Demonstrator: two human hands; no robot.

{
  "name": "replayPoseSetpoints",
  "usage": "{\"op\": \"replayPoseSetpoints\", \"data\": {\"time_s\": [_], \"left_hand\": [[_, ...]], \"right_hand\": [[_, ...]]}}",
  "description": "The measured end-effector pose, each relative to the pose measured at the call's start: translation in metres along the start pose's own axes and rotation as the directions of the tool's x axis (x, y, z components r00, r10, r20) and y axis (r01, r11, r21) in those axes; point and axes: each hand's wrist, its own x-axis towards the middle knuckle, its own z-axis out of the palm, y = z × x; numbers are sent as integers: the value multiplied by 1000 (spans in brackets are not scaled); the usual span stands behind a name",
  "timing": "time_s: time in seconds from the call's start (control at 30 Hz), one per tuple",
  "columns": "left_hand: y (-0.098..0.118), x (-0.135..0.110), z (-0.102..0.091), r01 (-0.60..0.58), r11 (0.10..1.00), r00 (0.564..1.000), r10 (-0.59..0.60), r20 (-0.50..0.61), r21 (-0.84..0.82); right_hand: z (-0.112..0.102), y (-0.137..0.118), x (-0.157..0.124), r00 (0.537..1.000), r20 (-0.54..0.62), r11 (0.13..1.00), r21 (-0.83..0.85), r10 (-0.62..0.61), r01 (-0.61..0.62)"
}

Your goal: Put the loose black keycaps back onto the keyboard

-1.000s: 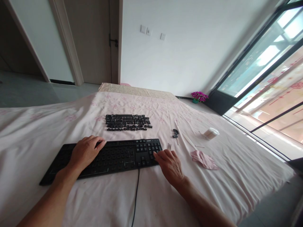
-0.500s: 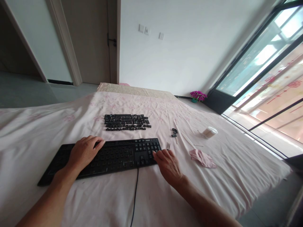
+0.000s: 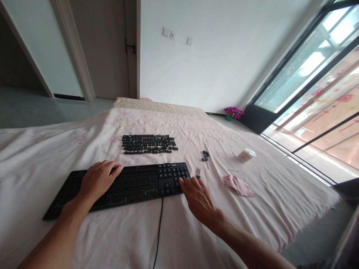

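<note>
A black computer keyboard [image 3: 140, 183] lies on the bed; most of its left and middle part has no keycaps, while the number pad still has its keys. My left hand [image 3: 97, 181] rests across its left part, fingers hooked at the far edge and thumb stretched along the top. At the right end, my right hand [image 3: 198, 196] grips the keyboard's edge, thumb on the number pad and the other fingers curled. Just beyond that hand lies a small tool with wire prongs [image 3: 198, 173]. Loose keycaps [image 3: 148, 144] stand in rows behind the keyboard.
Several more keycaps [image 3: 205, 155] lie to the right beside a cotton swab [image 3: 208, 164]. Farther right are a pink cloth [image 3: 238, 185] and a clear tub of swabs [image 3: 246, 155]. The keyboard cable [image 3: 159, 231] runs toward me over the pale bedsheet [image 3: 117, 239].
The view has shifted slightly. Both hands stay on the keyboard in nearly the same places; the small pronged tool shows a little more beyond my right hand.
</note>
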Motion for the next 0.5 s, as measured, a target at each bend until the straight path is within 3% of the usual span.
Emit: {"op": "replayPoseSetpoints", "data": {"time_s": [0.17, 0.3, 0.37, 0.47, 0.5], "left_hand": [[-2, 0, 2, -3, 1000, 1000, 3, 11, 2], [-3, 1, 3, 6, 1000, 1000, -5, 23, -11], [-3, 1, 3, 5, 1000, 1000, -4, 20, -29], [-3, 1, 3, 18, 996, 1000, -17, 19, -86], [-3, 1, 3, 29, 993, 999, -28, 17, -116]], "right_hand": [[-8, 31, 3, 973, -47, 950, 231, 228, -211], [1, 78, 11, 917, -102, 887, 315, 385, -337], [11, 109, 19, 874, -72, 833, 350, 481, -429], [22, 156, 35, 731, 89, 669, 340, 677, -661], [25, 169, 40, 706, 99, 647, 326, 701, -689]]}}
